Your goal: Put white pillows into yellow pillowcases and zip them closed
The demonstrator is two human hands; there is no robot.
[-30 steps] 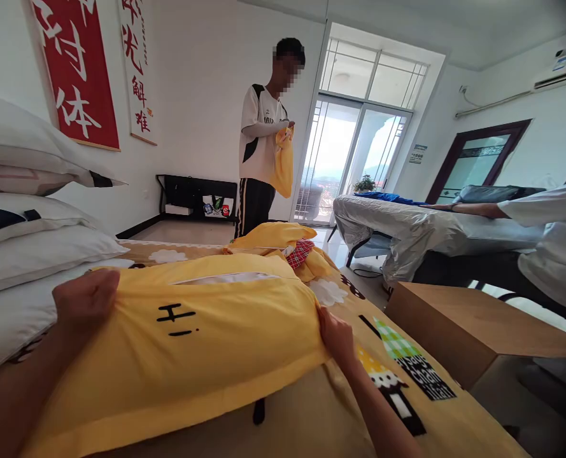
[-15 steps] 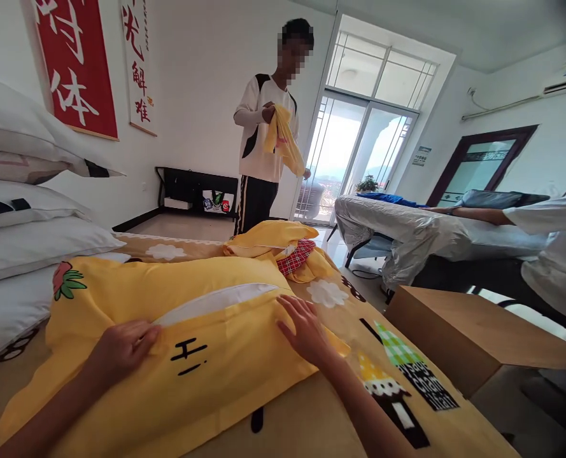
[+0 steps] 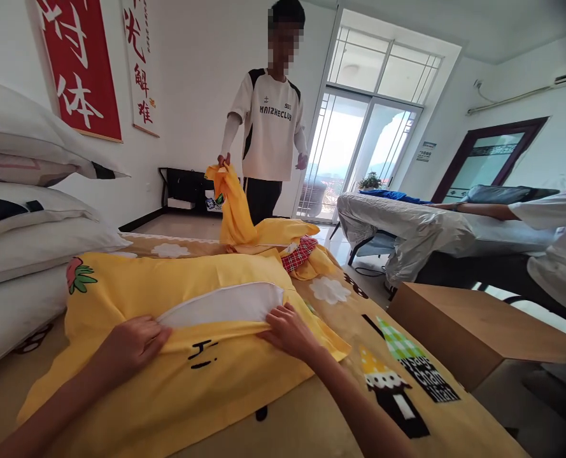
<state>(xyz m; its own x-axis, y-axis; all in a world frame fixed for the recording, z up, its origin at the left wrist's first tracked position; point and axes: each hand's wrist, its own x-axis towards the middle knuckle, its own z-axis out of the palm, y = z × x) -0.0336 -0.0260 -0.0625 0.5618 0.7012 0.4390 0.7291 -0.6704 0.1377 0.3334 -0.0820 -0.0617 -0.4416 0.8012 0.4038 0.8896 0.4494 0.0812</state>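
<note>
A yellow pillowcase point(image 3: 206, 394) with a "Hi" print and a strawberry at one corner lies before me on a patterned bedspread. Through its long opening shows a white pillow point(image 3: 225, 303). My left hand point(image 3: 137, 343) is closed on the opening's near edge, at its left end. Farther right, my right hand point(image 3: 287, 327) grips the same edge, fingers curled over the cloth. Between my hands the edge is pulled toward me, and the print is partly folded.
White pillows point(image 3: 29, 235) are stacked at the left. Across the bed a person point(image 3: 273, 127) holds yellow cloth point(image 3: 235, 197). A cardboard box point(image 3: 483, 324) stands at the right, beside a plastic-covered table point(image 3: 407, 216) where another person's arm point(image 3: 488, 211) rests.
My right hand has closed on the opening's edge and moved left. The opening is wider, baring more white pillow. The person opposite has lowered the yellow cloth toward the bed.
</note>
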